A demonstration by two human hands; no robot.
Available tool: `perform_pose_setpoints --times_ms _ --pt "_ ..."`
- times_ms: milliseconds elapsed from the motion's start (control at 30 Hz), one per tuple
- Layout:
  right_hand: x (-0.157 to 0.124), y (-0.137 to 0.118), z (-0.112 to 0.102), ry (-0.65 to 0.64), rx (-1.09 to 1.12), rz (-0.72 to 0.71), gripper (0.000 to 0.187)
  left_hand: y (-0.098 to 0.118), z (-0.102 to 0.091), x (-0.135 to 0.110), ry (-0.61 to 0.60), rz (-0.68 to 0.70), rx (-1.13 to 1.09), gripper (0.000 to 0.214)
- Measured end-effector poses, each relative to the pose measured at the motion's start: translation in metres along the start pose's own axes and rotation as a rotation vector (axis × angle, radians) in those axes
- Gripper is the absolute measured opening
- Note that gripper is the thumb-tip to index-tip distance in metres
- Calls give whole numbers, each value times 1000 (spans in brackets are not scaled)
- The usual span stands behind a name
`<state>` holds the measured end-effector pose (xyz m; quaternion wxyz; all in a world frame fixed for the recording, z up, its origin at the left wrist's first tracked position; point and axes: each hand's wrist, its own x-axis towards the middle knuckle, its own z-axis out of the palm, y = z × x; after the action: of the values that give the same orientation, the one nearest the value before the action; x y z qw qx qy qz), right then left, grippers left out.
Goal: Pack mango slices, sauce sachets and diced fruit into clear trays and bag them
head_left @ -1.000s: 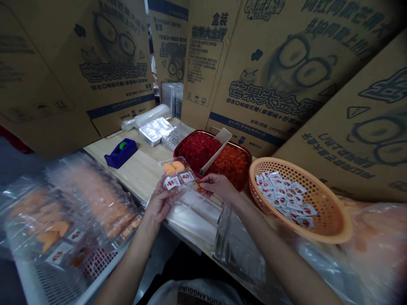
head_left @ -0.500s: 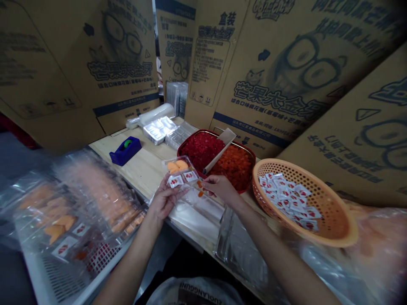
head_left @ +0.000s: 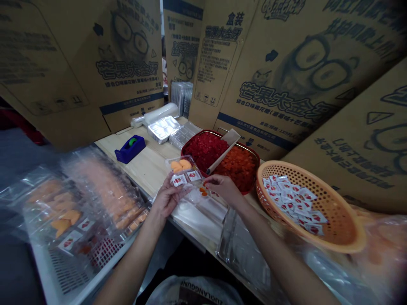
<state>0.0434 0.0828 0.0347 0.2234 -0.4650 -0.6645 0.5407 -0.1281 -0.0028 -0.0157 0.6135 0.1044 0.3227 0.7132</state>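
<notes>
Tray [head_left: 192, 195] of clear plastic lies on the wooden counter [head_left: 149, 165] between the two hands, and it looks partly filled. Its far compartment holds pale orange slices [head_left: 180, 164]. The two small middle compartments each hold a white and red sachet [head_left: 179, 180]. The near compartment has only a few orange bits [head_left: 202, 191] in it, so I judge this to be the part least filled. No lid is on the tray as far as I can see. The left hand [head_left: 167, 197] grips the tray's near left edge, with fingers curled under and the thumb resting by the sachet. The right hand [head_left: 224, 188] sits at the tray's right side, its fingertips drawn together just beside the orange bits. Whether they pinch anything I cannot tell. Just behind the tray stands a red tub [head_left: 183, 148] with red bits on one side and orange bits on the other, and a flat scoop [head_left: 224, 148] leans in it. To the right, near the right forearm, an orange basket [head_left: 340, 216] holds many more sachets. At the left, well apart from the hands, is a blurred heap of filled trays [head_left: 104, 190]. A blue tape dispenser [head_left: 130, 148] and a stack of empty trays [head_left: 162, 129] sit farther back, with cardboard boxes [head_left: 280, 84] standing behind them.
</notes>
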Motion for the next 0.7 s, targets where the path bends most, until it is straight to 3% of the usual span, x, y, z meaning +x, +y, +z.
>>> perform_pose_setpoints --times_ms 100,233,400,467,567,633,700 --pt "-5 -8 8 -47 8 -71 12 0 0 0 -13 -3 -10 70" --pt "-14 -20 33 -130 -38 -249 9 0 0 1 2 -22 -25 63" --pt "-19 -24 54 -165 -181 -385 22 1 2 2 46 -12 -62 59" --pt "-16 -22 44 -105 -208 -429 21 1 1 2 48 -10 -70 59" --pt "-5 -11 8 124 -357 -420 15 2 -2 2 30 -39 -78 57" --pt "6 1 -21 278 -577 -311 15 2 -5 3 28 -47 -94 55" --pt "15 17 -46 343 -814 -111 14 3 -6 4 27 -41 -106 54"
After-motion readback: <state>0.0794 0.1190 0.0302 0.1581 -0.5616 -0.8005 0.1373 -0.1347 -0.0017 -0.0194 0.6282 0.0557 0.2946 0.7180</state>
